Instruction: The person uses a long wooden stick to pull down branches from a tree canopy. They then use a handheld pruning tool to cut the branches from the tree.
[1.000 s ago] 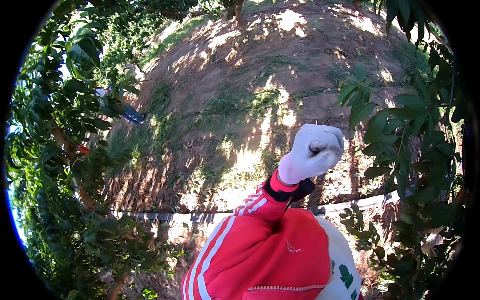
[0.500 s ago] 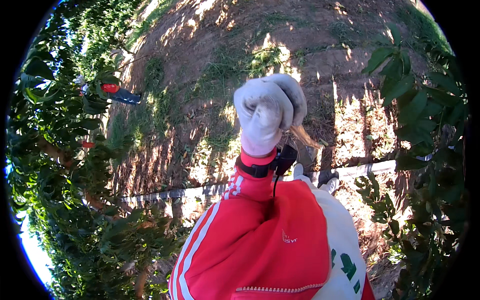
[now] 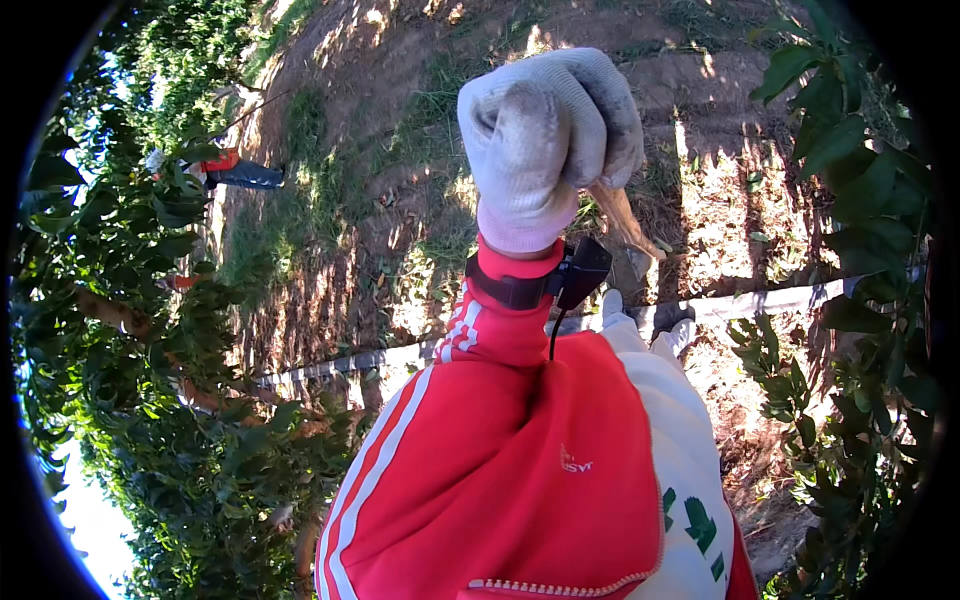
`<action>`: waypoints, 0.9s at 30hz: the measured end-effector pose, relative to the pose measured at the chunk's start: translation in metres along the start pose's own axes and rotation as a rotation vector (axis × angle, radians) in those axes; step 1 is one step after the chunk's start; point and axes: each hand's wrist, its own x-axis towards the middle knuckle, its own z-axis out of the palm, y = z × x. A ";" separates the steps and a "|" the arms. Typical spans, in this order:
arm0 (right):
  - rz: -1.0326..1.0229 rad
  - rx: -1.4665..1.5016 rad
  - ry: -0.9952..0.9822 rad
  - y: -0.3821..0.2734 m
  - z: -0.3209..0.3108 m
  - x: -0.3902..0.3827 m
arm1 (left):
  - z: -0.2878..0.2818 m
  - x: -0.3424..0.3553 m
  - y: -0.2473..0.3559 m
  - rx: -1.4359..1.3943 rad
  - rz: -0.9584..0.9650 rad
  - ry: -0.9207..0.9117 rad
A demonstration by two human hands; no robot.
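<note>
My left hand [image 3: 545, 140], in a dirty white knit glove, is closed in a fist in front of my chest. It grips a wooden handle [image 3: 625, 222], whose pale lower part slants down from under the fingers toward my feet. The fist hides the rest of the handle. A greyish patch [image 3: 638, 262] lies by its lower end; I cannot tell if it belongs to the tool. A black strap with a small black device [image 3: 583, 272] and a cable circles the red sleeve at my wrist. My right hand is out of sight.
Leafy branches [image 3: 840, 160] hang close on the right, and dense foliage [image 3: 110, 330] fills the left. A pale strip [image 3: 745, 305] crosses the ground by my shoes [image 3: 678, 338]. Another person [image 3: 240, 172] in red and blue is at the far left. Grass tufts dot the soil.
My left fist has risen, looks larger, and moves with the wooden handle still in it. The view has shifted slightly.
</note>
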 end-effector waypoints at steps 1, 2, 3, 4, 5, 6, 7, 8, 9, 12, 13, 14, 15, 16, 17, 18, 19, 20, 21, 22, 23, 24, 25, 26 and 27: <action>0.015 0.080 -0.009 0.002 0.002 0.002 | 0.003 0.002 -0.002 0.000 -0.015 0.010; 0.029 0.164 -0.013 0.005 0.003 0.002 | 0.009 0.002 -0.003 -0.023 -0.031 0.054; 0.044 0.237 -0.023 0.005 0.004 0.003 | 0.011 0.004 -0.006 -0.072 0.002 0.029; 0.052 0.331 -0.025 0.008 0.006 0.003 | 0.012 0.007 -0.011 -0.121 0.034 0.005; 0.061 0.404 -0.033 0.009 0.006 0.005 | 0.012 0.009 -0.015 -0.173 0.067 -0.019; 0.069 0.467 -0.037 0.010 0.008 0.005 | 0.012 0.011 -0.017 -0.170 0.073 -0.038; 0.073 0.538 -0.041 0.010 0.009 0.006 | 0.013 0.012 -0.017 -0.170 0.076 -0.049; 0.074 0.599 -0.048 0.012 0.010 0.006 | 0.013 0.012 -0.018 -0.171 0.079 -0.058; 0.073 0.656 -0.051 0.012 0.012 0.006 | 0.013 0.012 -0.018 -0.171 0.081 -0.068; 0.075 0.810 -0.055 0.015 0.015 0.006 | 0.015 0.010 -0.011 -0.156 0.034 -0.026; 0.074 0.855 -0.056 0.015 0.017 0.006 | 0.014 0.010 -0.010 -0.177 0.025 -0.036; 0.075 0.894 -0.058 0.015 0.017 0.005 | 0.014 0.009 -0.009 -0.167 0.026 -0.042; 0.075 0.936 -0.059 0.016 0.018 0.003 | 0.015 0.008 -0.007 -0.161 0.025 -0.039; 0.076 0.972 -0.062 0.017 0.019 0.002 | 0.016 0.007 -0.006 -0.149 0.019 -0.038; 0.062 1.005 -0.064 0.018 0.021 0.001 | 0.016 0.007 -0.004 -0.139 0.015 -0.038; 0.049 1.040 -0.057 0.020 0.023 -0.001 | 0.017 0.006 -0.002 -0.130 0.010 -0.033; -0.004 1.075 -0.043 0.023 0.027 -0.003 | 0.017 0.006 -0.001 -0.120 0.011 -0.031; -0.007 1.074 -0.074 0.023 0.024 -0.003 | 0.017 0.005 0.001 -0.108 0.008 -0.029; -0.008 1.044 -0.078 0.023 0.023 -0.005 | 0.017 0.004 0.002 -0.101 0.008 -0.025; -0.009 1.014 -0.082 0.024 0.024 -0.008 | 0.017 0.003 0.004 -0.088 0.007 -0.018; -0.013 0.985 -0.084 0.025 0.026 -0.011 | 0.018 0.001 0.007 -0.072 -0.001 -0.009; -0.016 0.956 -0.087 0.026 0.026 -0.012 | 0.018 0.000 0.009 -0.065 -0.004 0.006; -0.387 0.114 -0.058 0.026 0.017 -0.013 | 0.019 -0.001 0.012 -0.058 -0.006 0.021; -0.707 -0.753 -0.020 0.026 0.007 -0.013 | 0.020 -0.003 0.013 -0.055 -0.010 0.038; -0.811 -1.237 -0.027 0.025 -0.001 -0.016 | 0.020 -0.005 0.015 -0.052 -0.013 0.055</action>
